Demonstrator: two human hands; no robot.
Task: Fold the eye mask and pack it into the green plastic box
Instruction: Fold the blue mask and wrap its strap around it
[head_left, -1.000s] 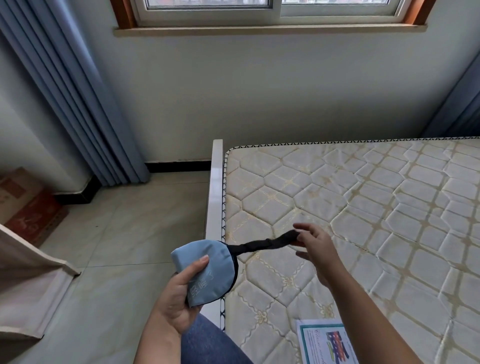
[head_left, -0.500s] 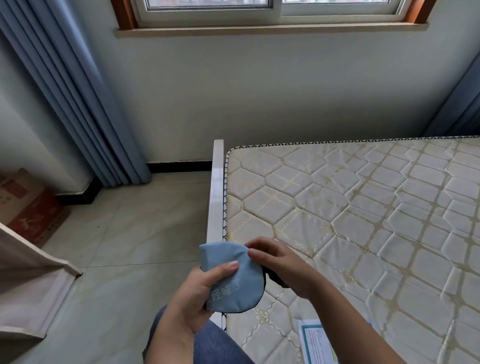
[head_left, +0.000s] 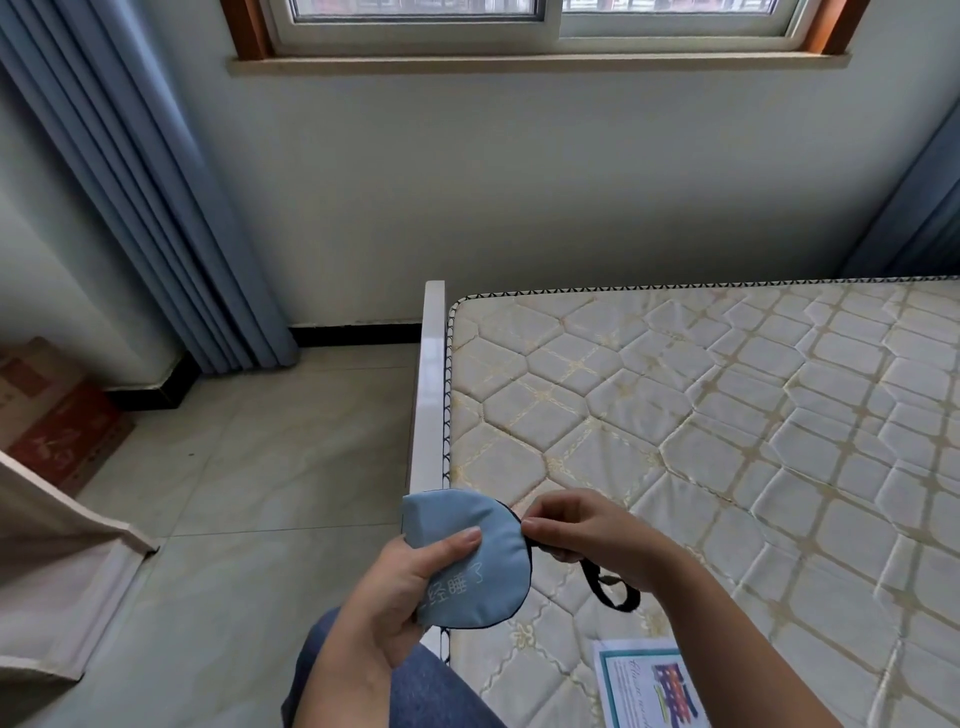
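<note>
The mask (head_left: 493, 566) is folded in 2 and held in the air over the bed's (head_left: 675, 395) edge. The left hand's (head_left: 410, 587) grip is clamped on the blue pad, thumb on top. The right hand (head_left: 576, 530) pinches the black strap (head_left: 602, 587) at the pad's rim, with a loop hanging below. The step looks like tucking the strap. Next, gather that loop against the pad, then find the green box, which is not in view.

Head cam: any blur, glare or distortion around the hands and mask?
Head view: soft daylight, no glare; left hand, right hand and eye mask sharp, print legible; wide-angle lens bows the curtain at the right edge; no hard shadows on the mattress.
</note>
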